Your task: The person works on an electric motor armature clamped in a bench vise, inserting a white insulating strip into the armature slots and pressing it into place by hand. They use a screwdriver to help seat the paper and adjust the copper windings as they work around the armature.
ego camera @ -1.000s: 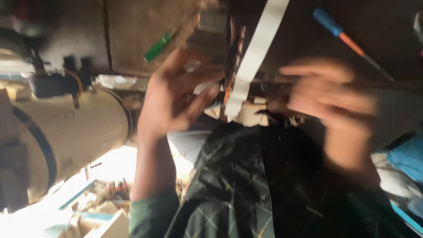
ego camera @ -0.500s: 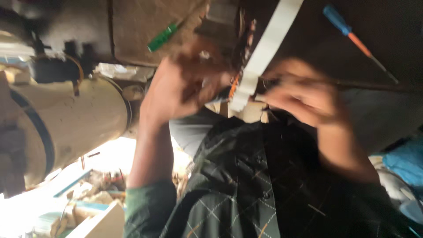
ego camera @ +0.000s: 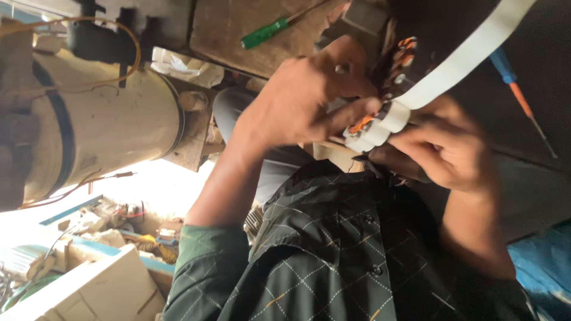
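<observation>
1. Left hand [ego camera: 303,101] clamped on white tape roll [ego camera: 375,128] at frame centre, beside orange-wired coil [ego camera: 398,56].
2. Right hand [ego camera: 443,148] pinches the roll's lower edge; fingers together.
3. Green screwdriver [ego camera: 264,32] lies on the tabletop [ego camera: 220,30], far left.

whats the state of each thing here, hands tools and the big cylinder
left hand: gripping the wound part, fingers curled
right hand: pinching the white tape
wound part: held up, orange wire ends exposed
white tape: pulled taut, end wrapped round the part
green screwdriver: lying untouched
blue-and-orange screwdriver: lying untouched
cream cylinder: on its side
</observation>
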